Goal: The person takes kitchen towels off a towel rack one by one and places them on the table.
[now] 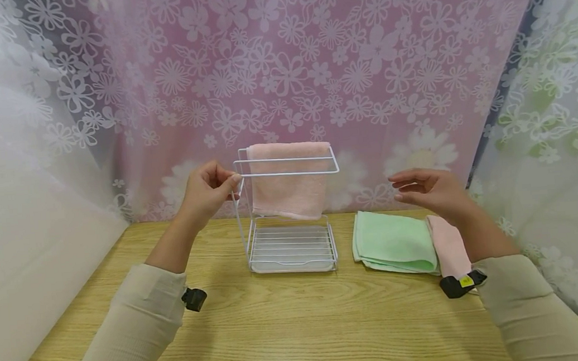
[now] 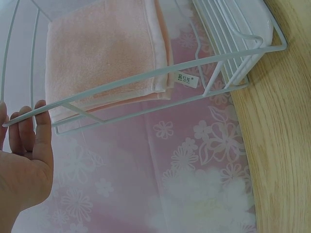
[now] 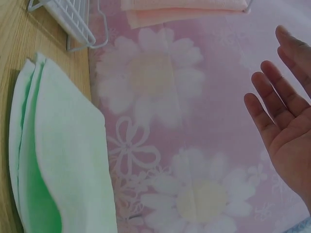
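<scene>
A white wire rack (image 1: 286,174) stands on the table, with a pink towel (image 1: 290,194) draped over its rearmost top bar. My left hand (image 1: 210,190) pinches the rack's upper left corner between thumb and fingers. In the left wrist view those fingers (image 2: 43,131) curl round the white wire, and a small label shows at the towel's edge. My right hand (image 1: 428,190) hangs in the air to the right of the rack, its fingers loosely bent and holding nothing. Beneath it lies a folded green towel (image 1: 394,241).
A second pink towel (image 1: 448,245) lies partly under the green one, half hidden by my right forearm. The rack's base holds a white tray (image 1: 292,265) under wires. Flowered curtains (image 1: 281,63) hang behind the wooden table (image 1: 299,325) and at both sides.
</scene>
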Available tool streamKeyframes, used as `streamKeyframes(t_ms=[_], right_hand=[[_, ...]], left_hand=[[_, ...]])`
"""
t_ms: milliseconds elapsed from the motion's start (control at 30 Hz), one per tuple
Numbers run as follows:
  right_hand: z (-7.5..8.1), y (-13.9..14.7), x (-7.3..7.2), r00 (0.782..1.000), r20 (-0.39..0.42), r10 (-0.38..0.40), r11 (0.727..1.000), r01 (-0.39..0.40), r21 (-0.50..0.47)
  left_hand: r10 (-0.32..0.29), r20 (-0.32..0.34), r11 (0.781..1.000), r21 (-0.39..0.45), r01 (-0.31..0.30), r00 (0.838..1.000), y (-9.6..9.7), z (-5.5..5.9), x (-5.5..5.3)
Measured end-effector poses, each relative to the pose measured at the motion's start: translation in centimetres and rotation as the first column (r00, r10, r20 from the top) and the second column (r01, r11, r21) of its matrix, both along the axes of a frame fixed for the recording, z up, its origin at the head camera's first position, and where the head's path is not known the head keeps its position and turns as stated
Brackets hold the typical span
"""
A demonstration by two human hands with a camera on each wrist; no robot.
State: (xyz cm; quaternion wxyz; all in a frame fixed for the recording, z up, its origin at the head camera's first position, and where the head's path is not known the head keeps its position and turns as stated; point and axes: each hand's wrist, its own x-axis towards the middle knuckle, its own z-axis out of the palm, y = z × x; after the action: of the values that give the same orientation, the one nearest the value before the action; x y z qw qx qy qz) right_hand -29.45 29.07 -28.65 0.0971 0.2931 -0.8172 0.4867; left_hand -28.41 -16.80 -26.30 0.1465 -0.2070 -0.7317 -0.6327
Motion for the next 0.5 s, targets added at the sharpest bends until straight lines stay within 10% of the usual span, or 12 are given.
streamKeyframes(t_ms=[500], right_hand=[[2.7,-3.1,-0.5,0.999,-0.037,0.030,0.999,-0.031,-0.017]], left_hand=[[-0.018,-0.023,1.000,0.009,0.018,1.000,0.0,0.0,0.0]])
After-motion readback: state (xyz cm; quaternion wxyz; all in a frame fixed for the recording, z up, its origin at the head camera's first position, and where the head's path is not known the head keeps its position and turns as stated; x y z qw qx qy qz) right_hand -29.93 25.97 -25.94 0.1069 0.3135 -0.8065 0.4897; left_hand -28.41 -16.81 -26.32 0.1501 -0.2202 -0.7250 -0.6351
